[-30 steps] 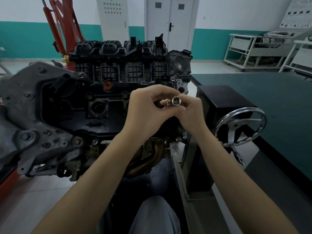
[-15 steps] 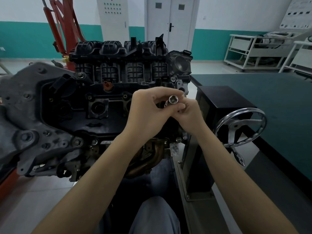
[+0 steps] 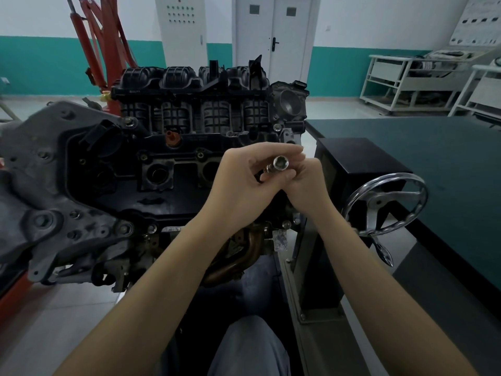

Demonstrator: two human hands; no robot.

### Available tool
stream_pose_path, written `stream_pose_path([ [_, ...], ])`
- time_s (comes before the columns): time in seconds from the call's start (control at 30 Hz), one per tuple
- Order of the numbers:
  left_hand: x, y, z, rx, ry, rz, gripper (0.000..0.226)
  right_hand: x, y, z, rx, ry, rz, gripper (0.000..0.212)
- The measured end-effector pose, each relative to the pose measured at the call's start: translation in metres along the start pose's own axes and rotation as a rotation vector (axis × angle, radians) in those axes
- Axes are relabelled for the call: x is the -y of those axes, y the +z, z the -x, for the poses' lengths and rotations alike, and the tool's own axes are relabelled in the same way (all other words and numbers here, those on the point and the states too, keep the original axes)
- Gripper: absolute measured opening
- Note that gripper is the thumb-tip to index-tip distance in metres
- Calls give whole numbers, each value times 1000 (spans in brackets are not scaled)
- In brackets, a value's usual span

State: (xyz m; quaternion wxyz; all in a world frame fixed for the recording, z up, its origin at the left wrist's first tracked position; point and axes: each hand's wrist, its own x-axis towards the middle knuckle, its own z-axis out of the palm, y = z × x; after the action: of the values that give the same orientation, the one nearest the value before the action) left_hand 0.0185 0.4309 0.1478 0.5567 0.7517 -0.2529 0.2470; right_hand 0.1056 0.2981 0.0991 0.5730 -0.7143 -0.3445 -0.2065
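Pinching a socket [image 3: 280, 163] from above and below, the fingers [image 3: 282, 151] of the left hand [image 3: 244, 183] are curling round it, and the right hand [image 3: 309, 185] is closing its own fingers [image 3: 299, 159] on it from the right and far side. The socket is being held in the air with its open end facing the camera. A smaller metal piece [image 3: 269, 167] is showing just left of it and touching it; whether the two are joined cannot be told. Both hands are touching each other near the middle of the view, in front of the right part of an engine [image 3: 162, 158].

A black intake manifold [image 3: 189, 80] is running along the engine's far top edge, with a round throttle body [image 3: 290, 101] at its right end. A rusty exhaust pipe [image 3: 244, 253] is curving out below the wrists. Just right of the hands a black box [image 3: 360, 164] is standing, with a chrome handwheel [image 3: 385, 204] on its near side. A dark green counter [image 3: 433, 158] is stretching away to the right. A red hoist [image 3: 103, 44] is rising at the far left, a white cabinet [image 3: 180, 28] and a white door [image 3: 273, 36] are lining the far wall, and white racks [image 3: 401, 80] are standing at the far right.
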Motion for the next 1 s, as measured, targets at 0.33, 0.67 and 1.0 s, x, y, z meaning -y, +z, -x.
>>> stream_pose_path([
  [0.33,0,0,0,-12,-23,62,35,0,0,0,17,2,-31,26],
  [0.67,1,1,0,-73,-10,-25,34,-2,-1,1,36,-8,-20,28],
  [1.0,1,1,-3,-91,-25,-37,30,0,0,-1,24,-14,-23,24],
])
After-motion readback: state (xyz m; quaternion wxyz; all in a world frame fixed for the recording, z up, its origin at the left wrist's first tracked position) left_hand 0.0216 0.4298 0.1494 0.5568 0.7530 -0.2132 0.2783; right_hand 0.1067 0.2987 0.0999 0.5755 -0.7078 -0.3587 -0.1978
